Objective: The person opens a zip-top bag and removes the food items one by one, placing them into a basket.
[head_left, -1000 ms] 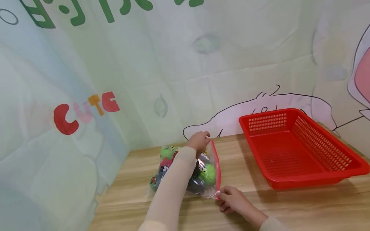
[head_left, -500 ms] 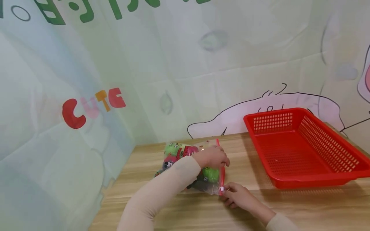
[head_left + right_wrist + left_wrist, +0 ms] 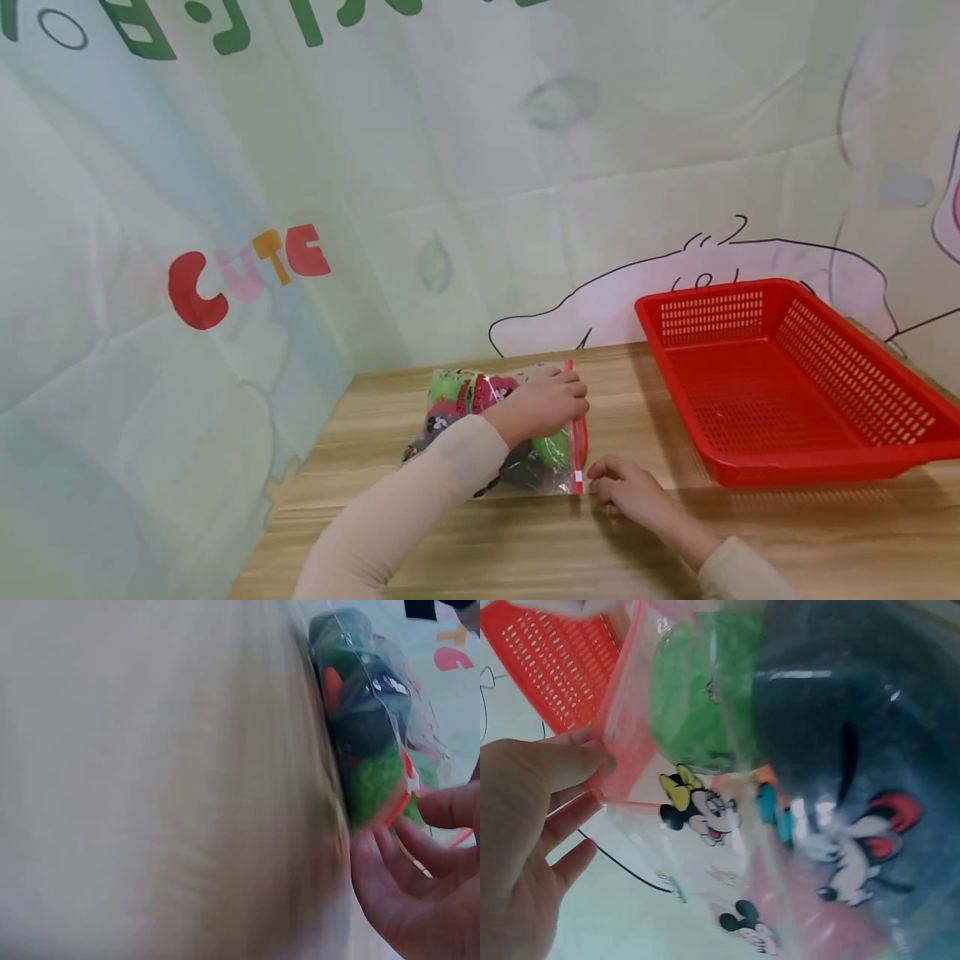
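Observation:
A clear zip bag (image 3: 528,475) lies on the table, its Minnie and Mickey prints facing up. Through the plastic show soft rolled bundles in green (image 3: 705,697), dark blue and pink. Along its right end runs a red zip strip (image 3: 579,442) with a white slider (image 3: 578,477) near the close corner. My left hand (image 3: 542,404) pinches the strip between thumb and fingers, higher up, as the left wrist view shows. Just right of the slider is my right hand (image 3: 630,492), its fingers loosely bent and holding nothing, thumb tip close to the slider.
A red plastic basket (image 3: 810,471) with slotted walls stands right of the hands on the wood-grain table (image 3: 517,550). Behind the table hangs a printed cloth backdrop (image 3: 465,208) with cartoon drawings and letters.
My left hand has come from the far end of the strip nearer to me and grips it there. My right hand has let go of the slider and drawn slightly away.

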Available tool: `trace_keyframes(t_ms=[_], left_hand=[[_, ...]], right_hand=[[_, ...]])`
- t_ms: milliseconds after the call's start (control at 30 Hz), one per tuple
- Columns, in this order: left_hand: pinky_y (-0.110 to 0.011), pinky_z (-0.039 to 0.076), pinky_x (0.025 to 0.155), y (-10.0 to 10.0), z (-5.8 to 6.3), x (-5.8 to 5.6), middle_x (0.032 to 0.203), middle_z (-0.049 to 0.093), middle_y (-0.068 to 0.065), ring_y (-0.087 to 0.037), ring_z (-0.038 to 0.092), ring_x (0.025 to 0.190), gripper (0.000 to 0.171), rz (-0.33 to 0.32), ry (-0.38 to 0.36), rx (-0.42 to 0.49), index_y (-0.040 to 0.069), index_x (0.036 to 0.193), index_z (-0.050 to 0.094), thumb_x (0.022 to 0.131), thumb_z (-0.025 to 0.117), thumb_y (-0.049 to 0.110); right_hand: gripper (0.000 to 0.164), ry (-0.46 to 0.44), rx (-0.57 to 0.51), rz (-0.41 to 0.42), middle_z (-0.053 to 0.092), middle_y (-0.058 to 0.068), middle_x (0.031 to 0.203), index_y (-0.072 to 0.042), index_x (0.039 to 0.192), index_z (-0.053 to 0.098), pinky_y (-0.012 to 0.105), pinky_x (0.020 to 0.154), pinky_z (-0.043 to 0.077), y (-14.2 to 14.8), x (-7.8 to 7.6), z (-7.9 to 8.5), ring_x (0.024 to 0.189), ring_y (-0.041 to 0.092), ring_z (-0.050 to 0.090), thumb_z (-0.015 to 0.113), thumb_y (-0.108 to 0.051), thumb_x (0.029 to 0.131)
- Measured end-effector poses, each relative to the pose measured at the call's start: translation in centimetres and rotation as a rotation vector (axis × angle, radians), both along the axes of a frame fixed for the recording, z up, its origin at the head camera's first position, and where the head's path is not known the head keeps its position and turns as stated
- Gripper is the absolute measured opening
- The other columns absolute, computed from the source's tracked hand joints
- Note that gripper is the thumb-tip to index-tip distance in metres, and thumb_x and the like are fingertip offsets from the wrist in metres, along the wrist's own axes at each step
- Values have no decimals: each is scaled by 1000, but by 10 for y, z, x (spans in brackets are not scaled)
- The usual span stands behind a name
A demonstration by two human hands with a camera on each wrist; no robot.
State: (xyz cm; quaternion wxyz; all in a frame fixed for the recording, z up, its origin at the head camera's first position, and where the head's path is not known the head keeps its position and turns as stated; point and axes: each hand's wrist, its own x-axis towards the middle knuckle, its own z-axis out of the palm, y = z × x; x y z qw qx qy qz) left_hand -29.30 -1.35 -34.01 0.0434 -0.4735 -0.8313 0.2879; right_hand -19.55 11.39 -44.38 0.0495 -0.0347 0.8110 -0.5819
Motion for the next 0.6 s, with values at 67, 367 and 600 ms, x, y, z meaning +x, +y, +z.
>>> trace_keyframes(t_ms=[67,367,600], left_hand=[[-32,28,112,-3,0,3,126,54,9,-12,41,125,29,18,-7,32,29,118,59,90,59,22],[-27,39,104,-16,-8,4,118,55,3,-13,52,113,23,-15,-59,214,21,113,61,92,54,14],[-29,42,102,-21,-12,0,124,52,2,-14,52,115,27,3,-104,319,20,116,60,91,54,11]], right_hand=[[20,54,65,-69,63,11,90,2,103,58,30,62,51,1,-7,2,79,22,61,54,-7,85],[44,80,-133,71,45,28,130,3,130,41,42,92,48,1,-45,6,116,39,49,53,-12,91],[50,-74,-357,243,31,24,141,1,137,29,37,99,42,10,-67,5,115,23,47,43,-12,91]])
